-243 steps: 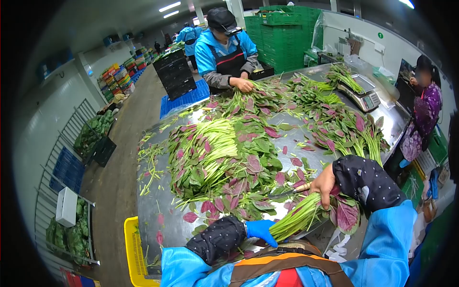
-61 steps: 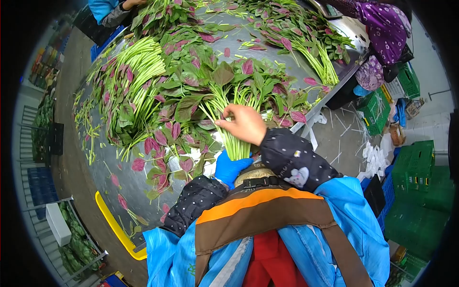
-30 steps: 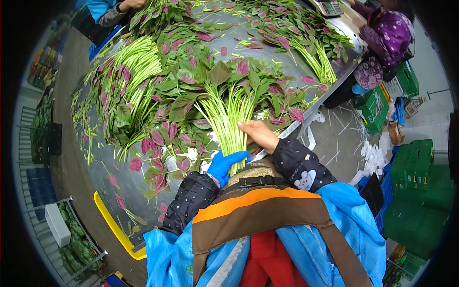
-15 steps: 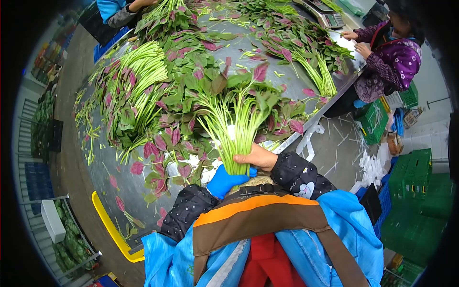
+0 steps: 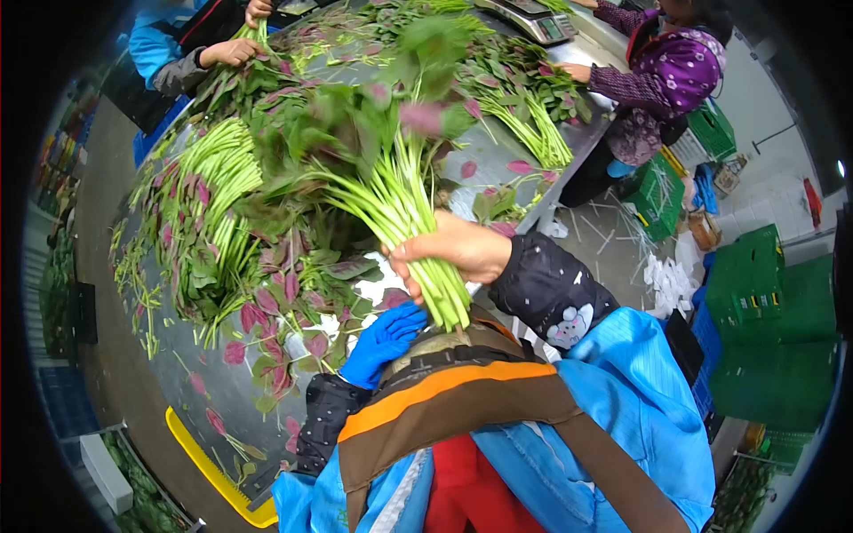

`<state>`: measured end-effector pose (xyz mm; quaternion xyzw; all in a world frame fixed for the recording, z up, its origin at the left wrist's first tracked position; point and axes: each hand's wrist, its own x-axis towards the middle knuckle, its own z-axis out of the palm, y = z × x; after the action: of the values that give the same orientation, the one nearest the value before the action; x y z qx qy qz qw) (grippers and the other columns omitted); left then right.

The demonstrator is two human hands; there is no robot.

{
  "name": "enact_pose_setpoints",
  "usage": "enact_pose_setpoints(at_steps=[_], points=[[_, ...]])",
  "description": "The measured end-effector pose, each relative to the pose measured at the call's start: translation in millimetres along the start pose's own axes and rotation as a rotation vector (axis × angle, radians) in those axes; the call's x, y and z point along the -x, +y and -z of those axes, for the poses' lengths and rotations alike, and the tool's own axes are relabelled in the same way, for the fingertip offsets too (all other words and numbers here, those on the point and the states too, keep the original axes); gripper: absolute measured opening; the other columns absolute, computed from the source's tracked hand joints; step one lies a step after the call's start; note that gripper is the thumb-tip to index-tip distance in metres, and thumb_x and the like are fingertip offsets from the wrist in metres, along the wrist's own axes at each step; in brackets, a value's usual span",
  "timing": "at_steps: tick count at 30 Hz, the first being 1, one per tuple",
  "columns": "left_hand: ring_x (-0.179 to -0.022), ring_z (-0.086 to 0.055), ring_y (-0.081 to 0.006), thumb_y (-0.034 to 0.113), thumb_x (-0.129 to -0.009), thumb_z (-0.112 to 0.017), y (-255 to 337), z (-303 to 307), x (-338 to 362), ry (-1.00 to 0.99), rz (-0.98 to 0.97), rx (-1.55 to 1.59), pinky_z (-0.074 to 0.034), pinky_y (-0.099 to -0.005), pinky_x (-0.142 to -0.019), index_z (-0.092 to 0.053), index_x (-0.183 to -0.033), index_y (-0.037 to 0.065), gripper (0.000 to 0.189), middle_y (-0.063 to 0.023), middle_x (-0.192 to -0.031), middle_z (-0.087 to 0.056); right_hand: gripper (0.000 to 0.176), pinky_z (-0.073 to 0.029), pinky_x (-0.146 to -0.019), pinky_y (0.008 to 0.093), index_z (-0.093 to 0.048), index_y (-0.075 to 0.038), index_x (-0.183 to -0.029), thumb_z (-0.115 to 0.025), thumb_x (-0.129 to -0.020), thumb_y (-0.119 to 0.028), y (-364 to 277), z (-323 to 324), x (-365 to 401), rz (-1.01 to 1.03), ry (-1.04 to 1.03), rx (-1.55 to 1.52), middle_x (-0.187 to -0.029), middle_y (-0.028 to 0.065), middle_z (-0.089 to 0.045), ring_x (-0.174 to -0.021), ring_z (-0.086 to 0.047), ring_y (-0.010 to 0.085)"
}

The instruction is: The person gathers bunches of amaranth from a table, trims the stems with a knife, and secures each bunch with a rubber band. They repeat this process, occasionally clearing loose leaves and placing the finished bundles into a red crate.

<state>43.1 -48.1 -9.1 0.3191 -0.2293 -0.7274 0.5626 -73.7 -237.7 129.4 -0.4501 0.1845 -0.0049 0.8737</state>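
Observation:
My right hand (image 5: 458, 249) is wrapped round the light green stems of a leafy bunch (image 5: 391, 191), held above the table close to my body. Its green and purple leaves point away from me and are blurred. My left hand (image 5: 386, 342), in a blue glove, is just left of the stem ends, apart from them; its fingers are stretched out, with nothing visible in them. Purple-leaved sprigs (image 5: 275, 342) and white scraps lie beside it. A large pile of stems (image 5: 222, 169) lies to the left.
A co-worker in purple (image 5: 662, 75) is at the right edge, another in blue (image 5: 164, 44) at the upper left. A scale (image 5: 538, 25) sits at the far side. A yellow tray (image 5: 209, 475) is at lower left; green crates (image 5: 755, 311) stand at right.
My left hand has let go of the stems and moved away to the left. My right hand has tilted the bunch, its leaves toward the upper left. The camera view has shifted.

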Motion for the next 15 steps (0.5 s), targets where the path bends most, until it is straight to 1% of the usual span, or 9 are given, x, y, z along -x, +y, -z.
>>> enact_pose_setpoints(at_steps=[3, 5, 6, 8, 9, 10, 11, 13, 15], points=[[-0.119, -0.046, -0.0233, 0.027, -0.078, -0.070, 11.1, -6.7, -4.4, -0.051, 0.000, -0.007, -0.035, -0.0343, -0.103, -0.037, -0.131, 0.001, 0.067, -0.0110, -0.122, -0.050, 0.017, -0.055, -0.053, 0.0306, -0.054, 0.000, -0.096, -0.058, -0.085, -0.012, 21.3, 22.6, -6.0, -0.088, 0.053, 0.342, -0.076, 0.0086, -0.062, -0.061, -0.063, 0.0165], [-0.116, -0.049, -0.0231, 0.026, -0.081, -0.067, 14.9, -14.0, -12.3, -0.040, -0.033, 0.047, -0.037, -0.0332, -0.100, -0.042, -0.125, 0.002, 0.056, -0.0107, -0.117, -0.053, 0.017, -0.054, -0.051, 0.0280, -0.053, 0.001, -0.096, -0.057, -0.086, -0.011, 21.9, 16.7, 9.6, -0.109, -0.060, 0.120, -0.075, 0.0096, -0.061, -0.058, -0.063, 0.0158], [-0.105, -0.055, -0.0236, 0.024, -0.085, -0.062, 19.2, -17.2, -22.6, -0.076, -0.068, 0.072, -0.043, -0.0322, -0.093, -0.047, -0.115, 0.003, 0.040, -0.0107, -0.110, -0.055, 0.016, -0.053, -0.051, 0.0279, -0.054, 0.001, -0.095, -0.057, -0.086, -0.011, 25.5, 17.8, 14.0, -0.103, -0.098, 0.130, -0.075, 0.0093, -0.061, -0.058, -0.062, 0.0156], [-0.095, -0.059, -0.0249, 0.024, -0.086, -0.059, 22.4, -12.6, -43.9, -0.078, -0.062, -0.027, -0.047, -0.0332, -0.085, -0.047, -0.113, 0.003, 0.036, -0.0136, -0.114, -0.055, 0.014, -0.052, -0.052, 0.0276, -0.055, 0.001, -0.093, -0.058, -0.086, -0.012, 35.0, 21.1, 19.3, -0.101, -0.174, 0.157, -0.074, 0.0086, -0.061, -0.058, -0.062, 0.0148], [-0.093, -0.060, -0.0253, 0.024, -0.085, -0.059, 33.3, -14.1, -47.7, -0.129, 0.002, -0.099, -0.047, -0.0339, -0.085, -0.045, -0.119, 0.002, 0.042, -0.0153, -0.118, -0.053, 0.014, -0.052, -0.052, 0.0274, -0.055, 0.000, -0.091, -0.058, -0.086, -0.012, 41.9, 24.2, 21.1, -0.115, -0.212, 0.176, -0.074, 0.0081, -0.061, -0.058, -0.062, 0.0143], [-0.106, -0.055, -0.0268, 0.022, -0.083, -0.061, 41.1, -36.4, -48.7, -0.018, -0.076, 0.110, -0.044, -0.0376, -0.092, -0.036, -0.132, 0.001, 0.059, -0.0162, -0.129, -0.046, 0.013, -0.051, -0.055, 0.0279, -0.053, 0.000, -0.092, -0.059, -0.086, -0.009, 47.3, 29.6, 21.8, -0.199, -0.248, 0.275, -0.075, 0.0084, -0.059, -0.059, -0.060, 0.0153], [-0.120, -0.046, -0.0272, 0.019, -0.081, -0.064, 45.9, -55.8, -56.9, -0.019, -0.234, 0.011, -0.038, -0.0399, -0.100, -0.026, -0.139, 0.002, 0.071, -0.0138, -0.136, -0.040, 0.012, -0.051, -0.053, 0.0263, -0.056, -0.001, -0.089, -0.058, -0.086, -0.013, 53.4, 31.7, 24.1, -0.219, -0.230, 0.275, -0.074, 0.0066, -0.061, -0.059, -0.061, 0.0130], [-0.128, -0.037, -0.0265, 0.014, -0.081, -0.064, 44.2, -70.4, -58.1, 0.092, -0.223, -0.027, -0.034, -0.0397, -0.104, -0.028, -0.138, 0.002, 0.068, -0.0120, -0.137, -0.039, 0.016, -0.051, -0.053, 0.0254, -0.056, -0.001, -0.093, -0.064, -0.083, -0.011, 54.0, 39.0, 28.1, -0.225, -0.190, 0.293, -0.076, 0.0058, -0.061, -0.060, -0.061, 0.0122], [-0.122, -0.043, -0.0249, 0.010, -0.082, -0.063, 37.4, -67.4, -64.8, 0.125, -0.204, 0.015, -0.036, -0.0381, -0.101, -0.035, -0.134, 0.001, 0.060, -0.0130, -0.131, -0.045, 0.025, -0.051, -0.055, 0.0256, -0.054, 0.000, -0.100, -0.067, -0.080, -0.008, 56.3, 39.8, 29.6, -0.160, -0.134, 0.426, -0.080, 0.0052, -0.060, -0.062, -0.059, 0.0117]])
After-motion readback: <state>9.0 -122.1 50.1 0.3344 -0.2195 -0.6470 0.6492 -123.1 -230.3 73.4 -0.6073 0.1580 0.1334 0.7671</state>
